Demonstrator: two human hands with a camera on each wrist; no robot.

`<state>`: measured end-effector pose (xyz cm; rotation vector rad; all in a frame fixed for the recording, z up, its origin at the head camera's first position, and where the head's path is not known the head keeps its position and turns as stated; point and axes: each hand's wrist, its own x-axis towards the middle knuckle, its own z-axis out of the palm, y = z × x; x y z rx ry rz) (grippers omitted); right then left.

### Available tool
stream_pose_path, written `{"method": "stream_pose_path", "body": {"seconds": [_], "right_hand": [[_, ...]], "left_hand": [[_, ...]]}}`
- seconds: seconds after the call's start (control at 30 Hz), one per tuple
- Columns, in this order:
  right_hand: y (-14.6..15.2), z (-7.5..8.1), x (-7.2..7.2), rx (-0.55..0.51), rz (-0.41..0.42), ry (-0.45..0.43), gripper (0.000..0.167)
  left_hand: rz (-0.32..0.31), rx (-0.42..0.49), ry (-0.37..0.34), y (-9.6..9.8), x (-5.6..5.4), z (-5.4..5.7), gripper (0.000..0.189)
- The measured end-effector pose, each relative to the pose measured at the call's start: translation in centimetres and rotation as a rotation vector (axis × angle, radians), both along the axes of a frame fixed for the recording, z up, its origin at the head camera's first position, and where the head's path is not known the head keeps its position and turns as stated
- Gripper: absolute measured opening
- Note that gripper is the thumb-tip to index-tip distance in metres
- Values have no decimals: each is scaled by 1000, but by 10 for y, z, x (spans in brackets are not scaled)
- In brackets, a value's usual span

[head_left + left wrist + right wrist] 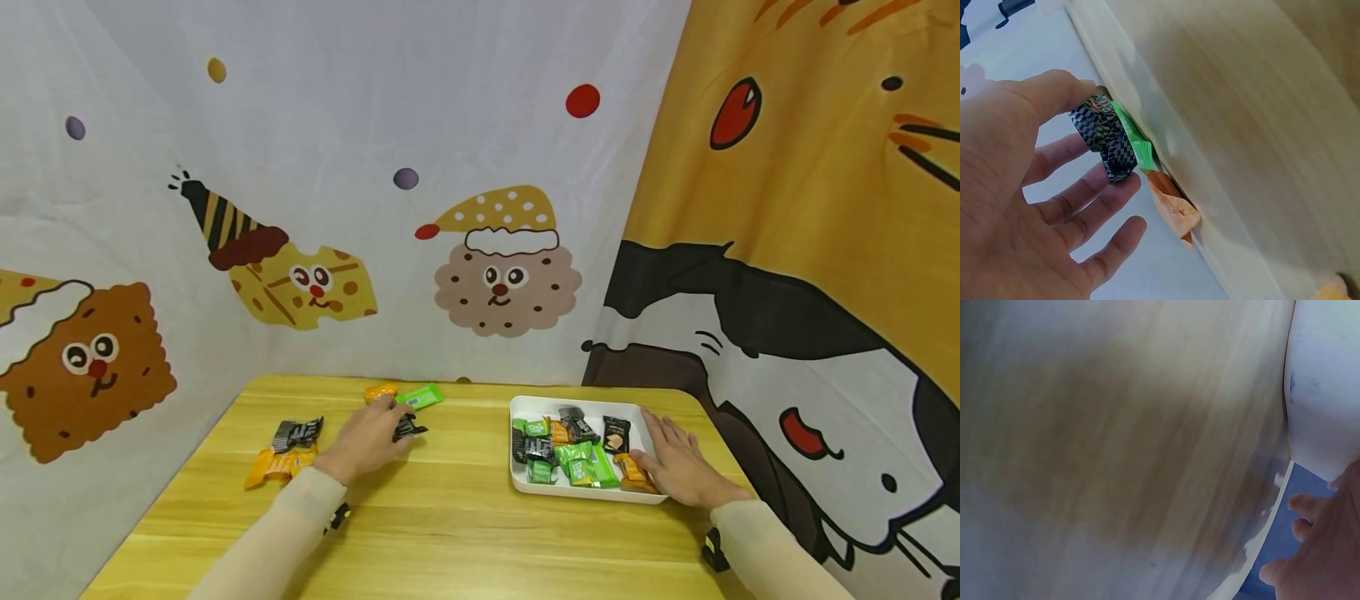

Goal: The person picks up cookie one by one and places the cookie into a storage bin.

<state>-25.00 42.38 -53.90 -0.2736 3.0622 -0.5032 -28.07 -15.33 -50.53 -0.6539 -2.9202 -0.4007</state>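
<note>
So, the left hand (365, 440), left of centre in the head view, has a black checkered snack packet (1104, 134) pinched between thumb and fingertips; can't tell if it's clear of the tabletop. The right hand (688, 471) is well apart from it, resting at the right end of a white rectangular tray (570, 492), fingers pretty straight, thumb by an orange packet (634, 475) inside. Just past the left hand, near the table's back edge, there's 1 green packet (423, 397) and 1 orange-yellow packet (379, 391). Lower left of the frame has black wrappers (297, 434) right up against orange wrappers (272, 467), too bunched to count. The tray, right of centre, holds a jumble of green, black and orange snacks. All that's on a wood-grain table (450, 533), with a cartoon-print cloth (480, 100) filling the top of the frame.
</note>
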Motion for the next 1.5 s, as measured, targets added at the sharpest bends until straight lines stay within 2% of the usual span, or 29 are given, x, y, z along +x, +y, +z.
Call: {"method": "stream_pose_path", "body": {"seconds": [0.2,0.63,0.87,1.0,1.17,1.5], "right_hand": [[0,-1,1,2,-2,-4,95],[0,-4,2,9,1,0,94],[-1,-3,3,1,0,2,95],[-2,-3,3,5,-1,1,95],[-2,-3,4,-3,-1,-4,94],[0,1,1,-13,8,3,94]], "left_hand": [[-31,-4,25,15,-2,0,52],[-129,53,50,55,-5,4,42],[-140,88,29,82,-5,8,43],[-170,87,34,99,-7,9,44],[-209,70,61,120,-10,10,43],[-263,51,61,156,-21,20,45]]}}
